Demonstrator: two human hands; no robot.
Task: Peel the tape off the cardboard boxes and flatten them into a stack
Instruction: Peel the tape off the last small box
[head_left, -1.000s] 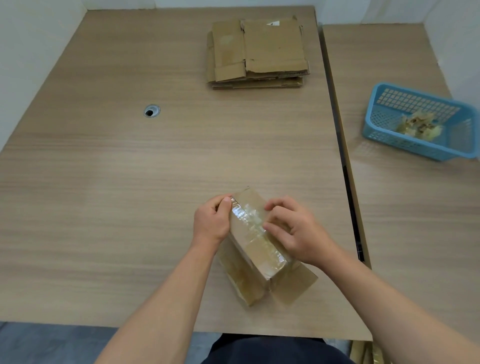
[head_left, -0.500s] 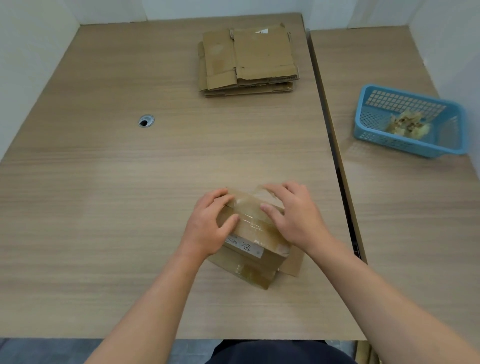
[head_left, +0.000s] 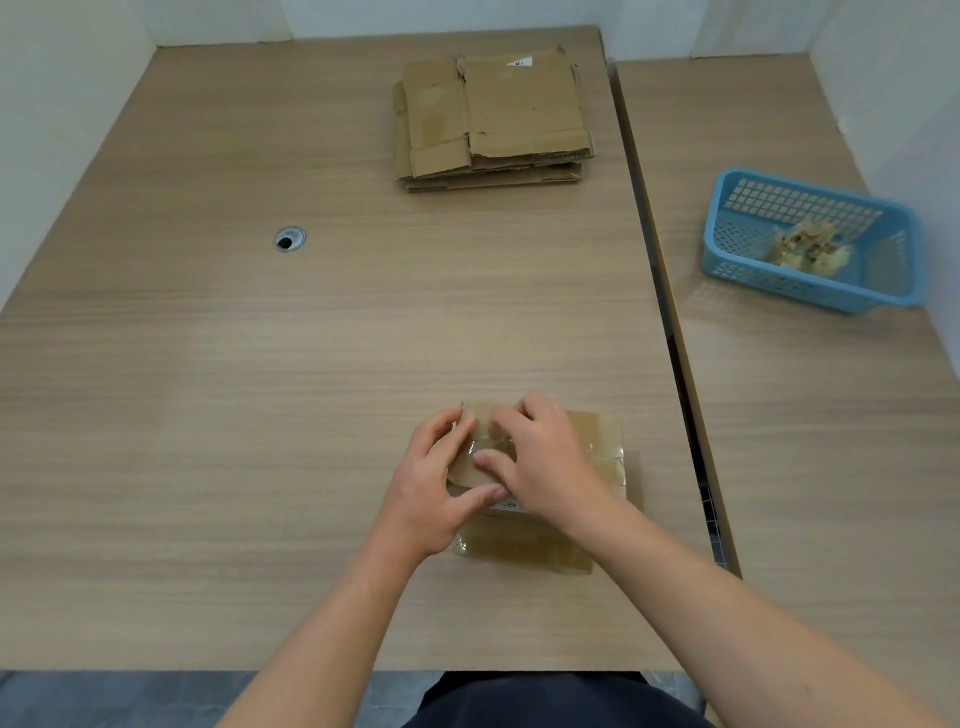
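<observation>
— Where is the cardboard box?
— At five o'clock on the table, near its front edge. It is brown and closed, with glossy clear tape across the top, crumpled at the left end.
— And the flattened ones?
— A stack at one o'clock, lying flat, edges uneven, with a white label on top.

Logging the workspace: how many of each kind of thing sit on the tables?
Taped cardboard box: 1
Stack of flattened boxes: 1
Blue basket: 1
Wad of peeled tape: 1
Total: 4
</observation>
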